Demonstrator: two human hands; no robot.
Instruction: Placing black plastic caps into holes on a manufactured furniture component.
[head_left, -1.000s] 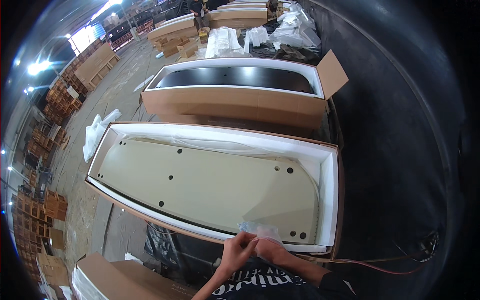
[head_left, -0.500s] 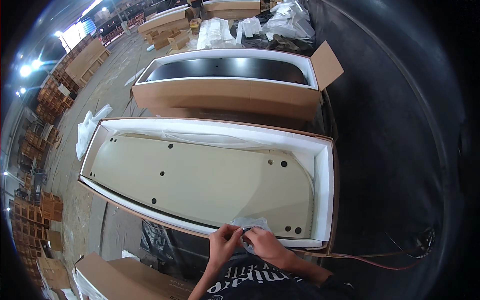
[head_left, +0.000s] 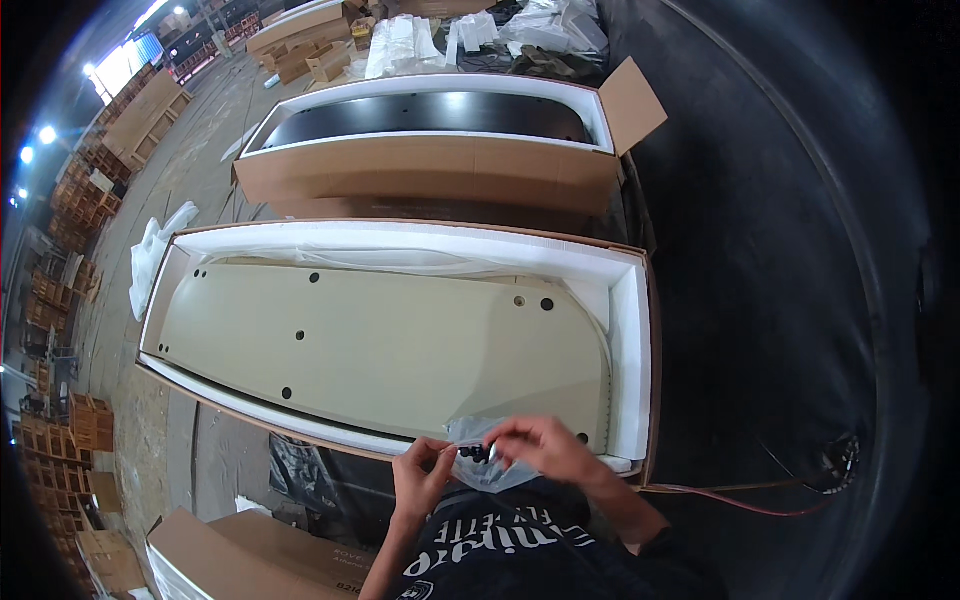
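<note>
A small clear plastic bag (head_left: 497, 474) with several small black pieces (head_left: 472, 453) at its mouth is in front of me, over the near edge of a long box. My left hand (head_left: 422, 475) pinches the bag's left edge between thumb and fingertips. Right beside the black pieces, my right hand (head_left: 545, 447) has its fingers curled together; what lies between them is too small to make out. Beyond both hands, a long beige panel (head_left: 400, 340) lies in the box, with black round spots and one lighter hole on it.
White foam (head_left: 630, 330) lines the open cardboard box (head_left: 653, 400) around the panel. Behind it stands another carton (head_left: 430, 170) holding a black panel (head_left: 440, 115). A further carton (head_left: 270, 555) is at lower left. A red cable (head_left: 740, 498) runs along the dark surface at right.
My right hand has drawn back from the left hand and lifted a little, so the black pieces at the bag's mouth now show. The whole view has shifted slightly.
</note>
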